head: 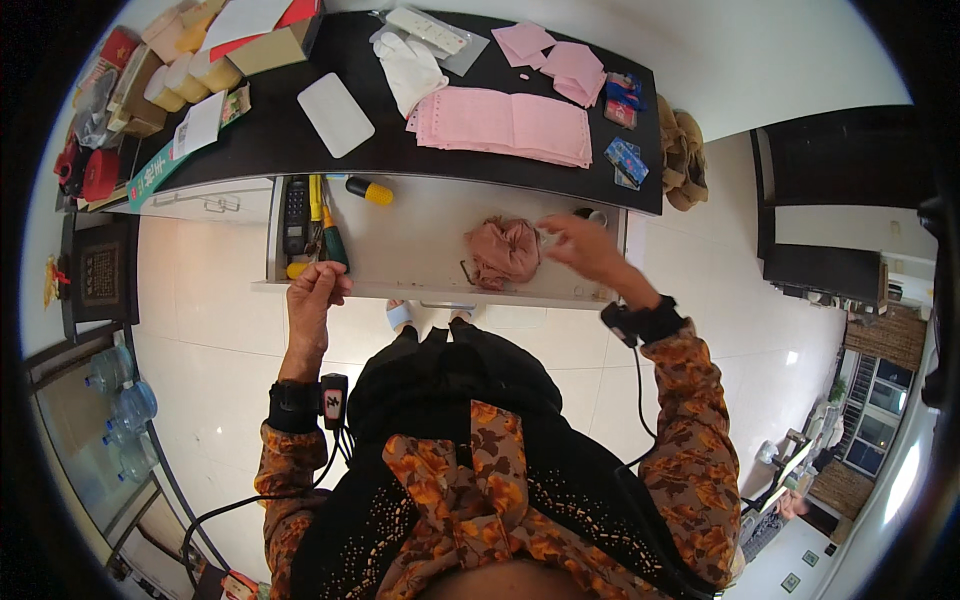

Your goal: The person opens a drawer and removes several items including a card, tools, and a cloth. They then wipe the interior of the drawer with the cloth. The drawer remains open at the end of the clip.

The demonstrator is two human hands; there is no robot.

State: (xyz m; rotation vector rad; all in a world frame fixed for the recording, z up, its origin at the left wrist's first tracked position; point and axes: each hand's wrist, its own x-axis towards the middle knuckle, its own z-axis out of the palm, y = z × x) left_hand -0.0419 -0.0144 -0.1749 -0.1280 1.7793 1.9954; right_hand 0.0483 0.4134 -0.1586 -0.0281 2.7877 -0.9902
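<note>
A white drawer stands pulled out below the black desktop. My left hand is at its front edge with fingers curled together; whether they pinch anything is hidden. Close to it lie a green-and-yellow handle, a yellow tool and a black cordless handset. My right hand, blurred, hovers over the drawer's right half. Something pale shows at its fingertips, too unclear to name. Just left of them sits a bunched dusty-pink cloth, with a hex key beside it. A black-and-yellow capsule-shaped object rests farther back.
On the black desktop are pink paper forms, a white glove, a power strip, a white rectangular plate and cards. Boxes and tubs crowd the left end. Cables hang from both wrists.
</note>
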